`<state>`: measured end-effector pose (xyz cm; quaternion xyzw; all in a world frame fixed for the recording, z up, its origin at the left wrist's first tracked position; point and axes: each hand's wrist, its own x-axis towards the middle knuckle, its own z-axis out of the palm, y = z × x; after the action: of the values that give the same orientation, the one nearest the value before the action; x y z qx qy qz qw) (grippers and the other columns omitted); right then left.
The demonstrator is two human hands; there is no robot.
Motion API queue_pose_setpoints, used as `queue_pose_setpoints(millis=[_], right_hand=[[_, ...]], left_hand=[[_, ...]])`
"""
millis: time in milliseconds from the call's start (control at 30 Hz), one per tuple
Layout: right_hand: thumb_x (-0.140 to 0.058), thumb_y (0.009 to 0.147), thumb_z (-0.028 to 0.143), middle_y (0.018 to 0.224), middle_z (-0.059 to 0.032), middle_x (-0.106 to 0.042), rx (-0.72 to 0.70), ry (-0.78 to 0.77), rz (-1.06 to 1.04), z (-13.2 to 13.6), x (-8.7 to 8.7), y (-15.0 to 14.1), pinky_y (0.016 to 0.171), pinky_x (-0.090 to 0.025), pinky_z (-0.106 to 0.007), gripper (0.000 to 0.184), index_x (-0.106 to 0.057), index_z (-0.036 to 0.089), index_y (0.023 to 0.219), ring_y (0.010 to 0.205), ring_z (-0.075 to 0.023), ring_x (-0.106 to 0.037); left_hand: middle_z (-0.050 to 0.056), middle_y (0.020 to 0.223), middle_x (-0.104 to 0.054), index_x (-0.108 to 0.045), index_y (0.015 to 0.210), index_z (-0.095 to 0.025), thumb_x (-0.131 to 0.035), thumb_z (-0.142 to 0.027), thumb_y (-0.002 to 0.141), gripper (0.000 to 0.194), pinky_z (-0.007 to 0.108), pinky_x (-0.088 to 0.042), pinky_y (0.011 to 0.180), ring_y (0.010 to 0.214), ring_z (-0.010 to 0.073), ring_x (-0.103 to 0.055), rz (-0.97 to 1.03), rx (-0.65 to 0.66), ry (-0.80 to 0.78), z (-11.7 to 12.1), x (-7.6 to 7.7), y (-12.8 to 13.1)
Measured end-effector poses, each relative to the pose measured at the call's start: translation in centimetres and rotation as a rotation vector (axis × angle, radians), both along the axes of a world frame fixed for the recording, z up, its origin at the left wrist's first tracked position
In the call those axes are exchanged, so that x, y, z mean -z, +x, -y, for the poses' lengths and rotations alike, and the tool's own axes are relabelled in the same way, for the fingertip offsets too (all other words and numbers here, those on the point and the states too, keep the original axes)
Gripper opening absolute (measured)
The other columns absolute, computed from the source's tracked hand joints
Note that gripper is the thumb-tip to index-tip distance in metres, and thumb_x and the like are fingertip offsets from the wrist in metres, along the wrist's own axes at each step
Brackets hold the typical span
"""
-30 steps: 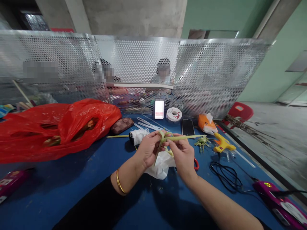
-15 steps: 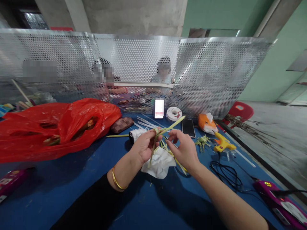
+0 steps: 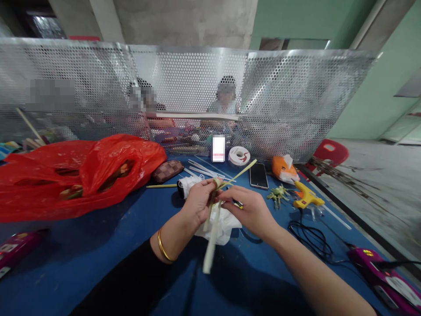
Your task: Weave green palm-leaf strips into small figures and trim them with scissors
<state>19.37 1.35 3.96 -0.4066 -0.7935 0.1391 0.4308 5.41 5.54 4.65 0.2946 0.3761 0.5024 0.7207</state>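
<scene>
At the middle of the head view, my left hand is closed around folded pale-green leaf strips, pinching their crossing between thumb and fingers. One strip end points up to the right. A wider, paler leaf strip hangs down toward me over the blue table. My right hand pinches the strips close beside the left fingertips; its fingers partly cover the crossing. Beneath both hands lies a crumpled white tissue. A spool of white thread stands just left of my left fingers.
A red plastic bag fills the left side, near a checked pouch. Behind are a ribbon roll and a phone. A yellow glue gun and its cable lie right. A perforated metal screen stands behind, with people beyond.
My right hand has moved left, close to my left fingers, and closed in a pinch. A wide pale leaf strip now hangs toward me, and the upper strip looks narrower.
</scene>
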Motion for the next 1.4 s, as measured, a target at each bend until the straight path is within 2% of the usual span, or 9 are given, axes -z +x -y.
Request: queue_pose_setpoints(millis=[100, 200, 400, 600, 767, 867, 1000, 1267, 1400], right_hand=[[-0.057, 0.089, 0.022, 0.080, -0.0041, -0.071, 0.123, 0.295, 0.189, 0.4, -0.3, -0.1, 0.075, -0.046, -0.035, 0.016, -0.072, 0.024, 0.084, 0.077, -0.0198, -0.064], [-0.059, 0.087, 0.020, 0.085, -0.0053, -0.070, 0.246, 0.460, 0.145, 0.6, -0.5, -0.1, 0.081, -0.043, -0.039, 0.014, -0.070, 0.024, 0.080, 0.084, -0.0222, -0.063], [-0.056, 0.089, 0.023, 0.090, -0.0021, -0.070, 0.307, 0.269, -0.096, -0.4, -0.2, 0.7, 0.100, -0.036, -0.044, 0.014, -0.061, 0.025, 0.077, 0.093, -0.0211, -0.065], [-0.054, 0.089, 0.018, 0.087, 0.0001, -0.071, 0.267, 0.321, 0.127, -0.3, -0.6, 0.8, 0.111, -0.020, -0.046, 0.013, -0.058, 0.024, 0.078, 0.101, -0.0210, -0.064], [-0.051, 0.092, 0.019, 0.079, -0.0012, -0.069, 0.352, 0.411, 0.230, 0.2, -0.5, 0.1, 0.105, -0.028, -0.043, 0.016, -0.060, 0.022, 0.078, 0.079, -0.0175, -0.063], [-0.053, 0.092, 0.020, 0.075, -0.0012, -0.068, 0.390, 0.386, 0.189, 0.3, -0.1, -0.2, 0.091, -0.036, -0.038, 0.017, -0.061, 0.020, 0.078, 0.071, -0.0163, -0.060], [-0.057, 0.091, 0.023, 0.069, 0.0001, -0.067, 0.472, 0.338, 0.118, 0.6, 0.1, -0.4, 0.077, -0.036, -0.035, 0.018, -0.062, 0.021, 0.074, 0.068, -0.0167, -0.058], [-0.052, 0.092, 0.021, 0.070, -0.0020, -0.066, 0.475, 0.498, 0.348, 0.8, -0.3, -0.5, 0.088, -0.035, -0.037, 0.017, -0.062, 0.019, 0.078, 0.067, -0.0167, -0.057], [-0.049, 0.093, 0.021, 0.068, -0.0029, -0.063, 0.463, 0.470, 0.383, 0.8, 0.1, -0.7, 0.080, -0.037, -0.035, 0.019, -0.061, 0.017, 0.080, 0.064, -0.0167, -0.056]], left_hand=[[0.000, 0.062, -0.064, -0.067, 0.072, -0.012, -0.073, -0.016, 0.071, 0.007, 0.016, -0.034, 0.044, 0.049, 0.0066, -0.053, -0.028, -0.003, 0.029, 0.4, 0.2, 0.3], [0.000, 0.058, -0.062, -0.068, 0.071, -0.013, -0.075, -0.016, 0.067, 0.008, 0.016, -0.029, 0.039, 0.044, 0.0053, -0.048, -0.075, 0.004, 0.037, 1.0, 0.4, 0.6], [0.000, 0.060, -0.061, -0.069, 0.069, -0.012, -0.075, -0.017, 0.065, 0.010, 0.017, -0.029, 0.040, 0.047, 0.0064, -0.053, -0.138, 0.081, 0.065, 1.7, 0.0, 0.9], [0.002, 0.066, -0.065, -0.068, 0.072, -0.012, -0.075, -0.014, 0.067, 0.009, 0.016, -0.038, 0.043, 0.055, 0.0095, -0.061, -0.091, 0.035, -0.005, 1.3, 0.1, 0.9], [0.000, 0.060, -0.062, -0.068, 0.073, -0.012, -0.070, -0.015, 0.074, 0.004, 0.016, -0.043, 0.045, 0.047, 0.0058, -0.054, -0.014, 0.022, -0.036, 1.1, 0.3, 0.7], [0.000, 0.062, -0.064, -0.069, 0.073, -0.012, -0.068, -0.011, 0.074, 0.001, 0.016, -0.042, 0.044, 0.047, 0.0055, -0.053, 0.003, -0.011, -0.037, 1.3, 0.2, 0.9], [0.000, 0.062, -0.065, -0.069, 0.074, -0.012, -0.069, -0.007, 0.069, 0.006, 0.016, -0.040, 0.042, 0.049, 0.0068, -0.055, -0.026, -0.064, -0.029, 1.7, -0.1, 1.2], [-0.002, 0.061, -0.065, -0.070, 0.073, -0.012, -0.079, -0.019, 0.062, 0.015, 0.016, -0.041, 0.043, 0.046, 0.0056, -0.052, -0.047, -0.095, 0.034, 1.8, 0.2, 1.3], [0.000, 0.065, -0.067, -0.071, 0.074, -0.012, -0.082, -0.022, 0.059, 0.021, 0.017, -0.041, 0.044, 0.049, 0.0062, -0.054, -0.046, -0.099, 0.053, 1.7, 0.5, 1.4]])
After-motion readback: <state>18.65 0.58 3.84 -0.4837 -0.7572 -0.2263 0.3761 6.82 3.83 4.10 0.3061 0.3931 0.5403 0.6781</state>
